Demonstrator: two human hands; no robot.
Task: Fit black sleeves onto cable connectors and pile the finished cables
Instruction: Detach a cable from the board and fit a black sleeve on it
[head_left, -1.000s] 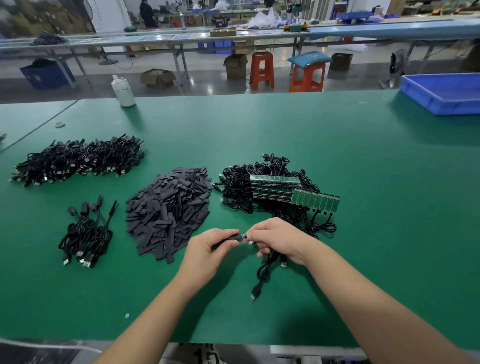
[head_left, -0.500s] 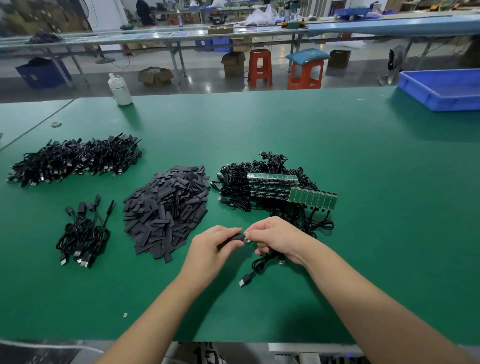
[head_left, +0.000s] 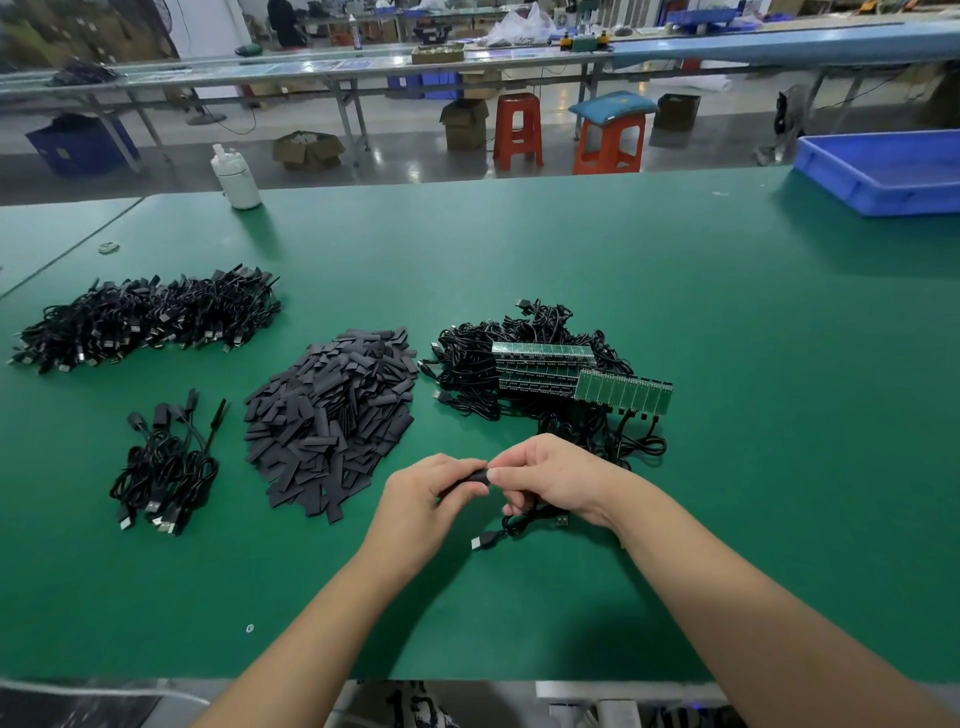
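My left hand (head_left: 426, 499) pinches a black sleeve (head_left: 474, 479) between thumb and fingers. My right hand (head_left: 558, 475) grips the same cable at its connector end, fingertips touching the sleeve. The cable (head_left: 522, 522) loops down under my right hand, its USB plug (head_left: 482, 542) lying on the green table. A heap of loose black sleeves (head_left: 332, 415) lies to the left of my hands. Behind my right hand sits a tangle of cables with green circuit boards (head_left: 576, 376). A small pile of sleeved cables (head_left: 163, 465) lies at the near left.
A large pile of black cables (head_left: 145, 319) lies at the far left. A white bottle (head_left: 235, 178) stands at the table's far edge, a blue tray (head_left: 883, 171) at the far right. Stools and benches stand beyond the table.
My hands have closed together over the sleeve, so the connector's bare metal no longer shows between them. The hanging cable has bunched up and its USB plug now points left.
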